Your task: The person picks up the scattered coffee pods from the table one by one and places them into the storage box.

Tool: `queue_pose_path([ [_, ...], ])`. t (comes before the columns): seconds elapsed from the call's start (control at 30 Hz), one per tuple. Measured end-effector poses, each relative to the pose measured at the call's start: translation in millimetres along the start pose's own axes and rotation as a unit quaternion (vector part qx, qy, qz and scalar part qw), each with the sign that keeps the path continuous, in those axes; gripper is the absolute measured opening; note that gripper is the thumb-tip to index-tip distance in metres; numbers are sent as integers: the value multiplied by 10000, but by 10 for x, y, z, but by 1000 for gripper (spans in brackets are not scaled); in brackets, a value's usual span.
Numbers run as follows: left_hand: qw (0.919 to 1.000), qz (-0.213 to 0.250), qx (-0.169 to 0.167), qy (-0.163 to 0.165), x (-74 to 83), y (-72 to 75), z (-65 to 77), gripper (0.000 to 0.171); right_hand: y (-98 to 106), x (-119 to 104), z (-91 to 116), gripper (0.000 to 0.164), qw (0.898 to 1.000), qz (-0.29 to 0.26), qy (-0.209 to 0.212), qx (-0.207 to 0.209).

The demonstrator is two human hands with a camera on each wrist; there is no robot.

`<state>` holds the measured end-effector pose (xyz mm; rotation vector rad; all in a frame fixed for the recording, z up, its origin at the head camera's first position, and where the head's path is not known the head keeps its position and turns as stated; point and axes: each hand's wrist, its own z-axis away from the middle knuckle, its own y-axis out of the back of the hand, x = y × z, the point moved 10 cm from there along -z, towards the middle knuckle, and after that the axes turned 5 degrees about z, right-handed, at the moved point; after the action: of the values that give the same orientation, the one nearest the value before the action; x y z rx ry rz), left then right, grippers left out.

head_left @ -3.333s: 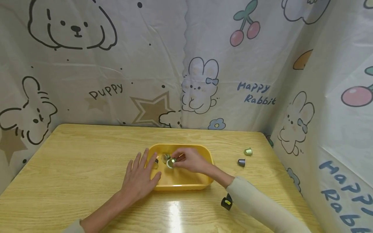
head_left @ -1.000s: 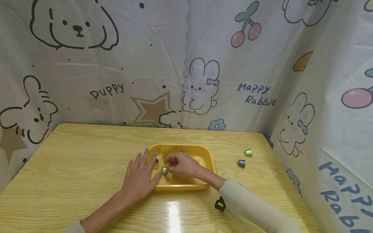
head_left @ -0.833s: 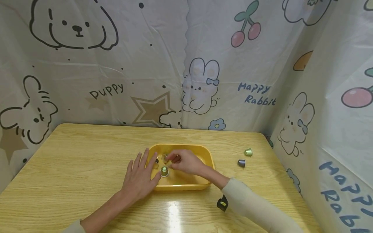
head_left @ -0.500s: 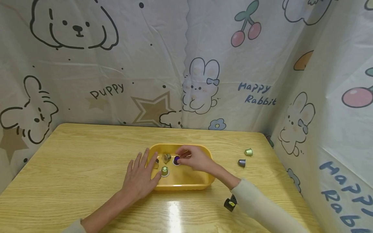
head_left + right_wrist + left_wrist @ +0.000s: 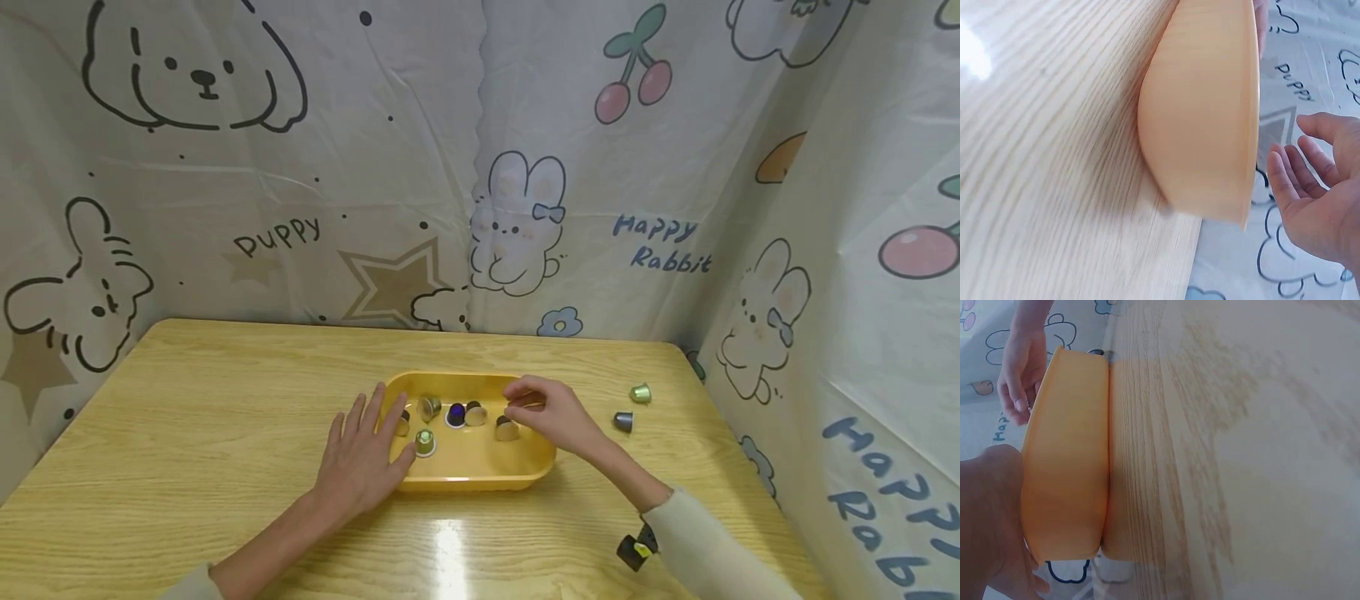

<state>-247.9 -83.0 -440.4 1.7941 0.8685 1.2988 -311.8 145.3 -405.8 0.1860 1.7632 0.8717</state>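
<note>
A yellow plastic tray (image 5: 472,482) holds several coffee capsules. My left hand (image 5: 362,454) lies with spread, straight fingers over the tray's left rim. Close to its thumb a green capsule (image 5: 425,442) stands upright on its wide rim, and a dark capsule (image 5: 403,423) is partly covered by the fingers. Behind them lies a gold-green capsule (image 5: 430,407). A purple capsule (image 5: 456,415) stands upright mid-tray beside a dark tipped capsule (image 5: 476,413). My right hand (image 5: 551,412), loosely curled with nothing between thumb and fingers, hovers over the right end, near another dark capsule (image 5: 507,428).
On the wooden table (image 5: 225,400), right of the tray, lie a light green capsule (image 5: 641,393) and a dark grey capsule (image 5: 623,422). A patterned cloth (image 5: 375,167) hangs behind and at the sides. A small black device (image 5: 636,548) sits at the right sleeve.
The right hand has set the green capsule upright near the left thumb, then the purple one mid-tray. It has let go and moved right. The left hand stays in place.
</note>
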Motion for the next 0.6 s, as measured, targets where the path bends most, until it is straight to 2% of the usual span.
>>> queue_pose_path([
  [0.3, 10000, -61, 32, -41, 0, -12, 9, 68, 403, 208, 306, 24, 9987, 78, -149, 472],
  [0.6, 9999, -92, 25, -51, 9, -29, 1, 67, 775, 518, 595, 23, 9929, 69, -524, 1065],
])
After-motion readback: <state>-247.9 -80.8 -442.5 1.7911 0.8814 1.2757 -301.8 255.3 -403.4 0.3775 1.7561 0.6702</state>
